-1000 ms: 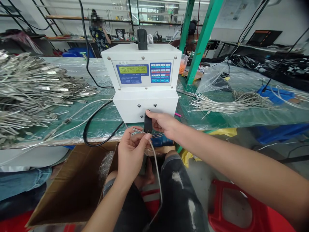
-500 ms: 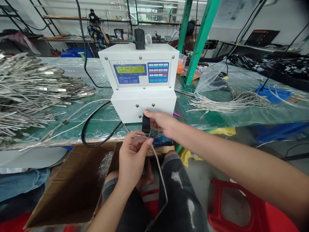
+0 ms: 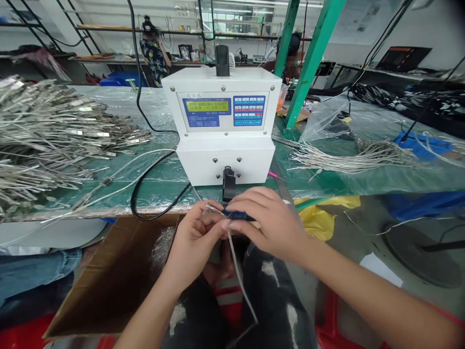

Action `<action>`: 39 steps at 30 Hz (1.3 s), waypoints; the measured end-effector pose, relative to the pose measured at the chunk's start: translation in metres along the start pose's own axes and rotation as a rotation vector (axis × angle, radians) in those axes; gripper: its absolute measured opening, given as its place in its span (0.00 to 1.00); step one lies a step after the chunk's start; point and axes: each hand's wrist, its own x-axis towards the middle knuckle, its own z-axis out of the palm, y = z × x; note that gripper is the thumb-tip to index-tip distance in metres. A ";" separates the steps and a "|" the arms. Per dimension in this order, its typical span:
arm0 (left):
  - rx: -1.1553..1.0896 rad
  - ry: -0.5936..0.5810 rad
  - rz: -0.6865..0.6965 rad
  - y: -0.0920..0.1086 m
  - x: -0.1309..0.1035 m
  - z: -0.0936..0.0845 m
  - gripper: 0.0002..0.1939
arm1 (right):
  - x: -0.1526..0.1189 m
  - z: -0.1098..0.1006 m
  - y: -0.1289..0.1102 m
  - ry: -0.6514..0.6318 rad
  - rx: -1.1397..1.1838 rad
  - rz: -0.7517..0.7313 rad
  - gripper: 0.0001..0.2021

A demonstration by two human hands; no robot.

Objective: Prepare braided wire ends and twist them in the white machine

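Note:
A white machine [image 3: 225,155] with a yellow-green display and a blue keypad stands at the table's front edge. From its lower front sticks out a black clamp-like part [image 3: 228,184]. Just below that part, my left hand [image 3: 198,242] pinches the end of a thin grey-white cable [image 3: 238,271], which hangs down over my lap. My right hand [image 3: 267,220] meets it there, thumb and fingers closed around the same cable end. Fine wire ends show between the fingertips; their details are too small to tell.
A large pile of cables [image 3: 54,131] covers the table's left side. Another cable bundle [image 3: 356,155] lies right of the machine, behind a green post [image 3: 312,63]. An open cardboard box [image 3: 109,276] stands below left. Two people are at the back.
My right hand has left the black part and moved down to the cable end beside my left hand. The view has shifted, so the machine appears further right.

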 end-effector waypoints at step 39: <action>0.104 0.180 0.129 -0.005 0.002 0.015 0.12 | 0.074 0.025 0.037 0.023 1.194 1.141 0.11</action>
